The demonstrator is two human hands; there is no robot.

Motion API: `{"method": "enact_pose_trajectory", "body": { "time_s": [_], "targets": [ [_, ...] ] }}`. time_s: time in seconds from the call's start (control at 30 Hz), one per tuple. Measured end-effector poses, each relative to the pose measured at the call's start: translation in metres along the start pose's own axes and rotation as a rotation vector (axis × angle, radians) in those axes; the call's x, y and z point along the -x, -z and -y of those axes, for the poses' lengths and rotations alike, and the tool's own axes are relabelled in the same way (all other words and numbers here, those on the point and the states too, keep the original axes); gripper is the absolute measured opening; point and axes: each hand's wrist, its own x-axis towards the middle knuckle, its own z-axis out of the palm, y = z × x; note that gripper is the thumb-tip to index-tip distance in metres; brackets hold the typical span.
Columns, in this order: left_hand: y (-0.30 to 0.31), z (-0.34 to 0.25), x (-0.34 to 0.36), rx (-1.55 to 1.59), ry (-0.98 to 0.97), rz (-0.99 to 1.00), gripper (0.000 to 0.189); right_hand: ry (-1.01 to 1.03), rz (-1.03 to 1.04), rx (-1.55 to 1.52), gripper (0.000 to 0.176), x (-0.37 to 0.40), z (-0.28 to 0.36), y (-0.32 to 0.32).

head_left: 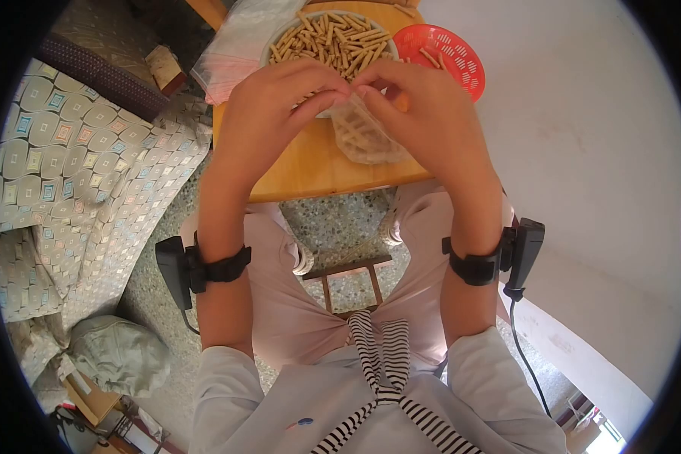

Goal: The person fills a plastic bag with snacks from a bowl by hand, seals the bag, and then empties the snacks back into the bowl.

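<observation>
My left hand (284, 102) and my right hand (416, 106) meet above the wooden table, fingertips pinched together at the top of a clear plastic bag (367, 136). Light brown stick-shaped pieces show inside the bag, which hangs below the fingers near the table's front edge. Just beyond my hands is a white bowl (265, 54) heaped with short tan sticks (329, 38). A red slotted basket (461, 57) at its right holds a few of the same sticks.
Clear and pink plastic bags (223, 68) lie at the left of the wooden table (310, 170). A white wall (575, 129) stands at the right. Patterned fabric (76, 159) covers furniture at the left. A small wooden stool (348, 268) is below, between the legs.
</observation>
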Motion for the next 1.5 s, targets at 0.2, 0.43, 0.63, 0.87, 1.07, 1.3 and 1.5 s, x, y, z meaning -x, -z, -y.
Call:
{"method": "enact_pose_trajectory", "body": {
  "time_s": [0.2,0.43,0.63,0.87,1.07,1.3,1.5],
  "targets": [
    [-0.006,0.000,-0.002,-0.003,-0.006,-0.055,0.012,-0.003,0.008,0.056,0.020,0.000,0.000,0.000],
    [-0.008,-0.007,-0.004,0.093,0.095,-0.135,0.016,0.052,0.013,-0.009,0.021,0.001,0.001,0.001],
    [-0.004,-0.006,-0.005,0.048,0.110,-0.064,0.016,0.028,0.046,0.012,0.016,0.001,0.002,0.001],
    [0.003,0.008,-0.002,0.160,0.113,-0.036,0.014,-0.011,0.033,0.037,0.010,0.001,0.001,0.002],
    [0.003,0.006,-0.004,0.169,0.102,0.023,0.014,-0.007,0.023,0.027,0.010,0.003,0.004,0.002],
    [0.001,0.002,-0.003,0.195,0.116,0.027,0.010,-0.001,0.030,0.015,0.011,0.002,0.005,0.001],
    [0.001,0.001,-0.003,0.165,0.109,0.026,0.010,-0.023,0.062,0.059,0.018,0.001,0.003,0.000]
  ]
}}
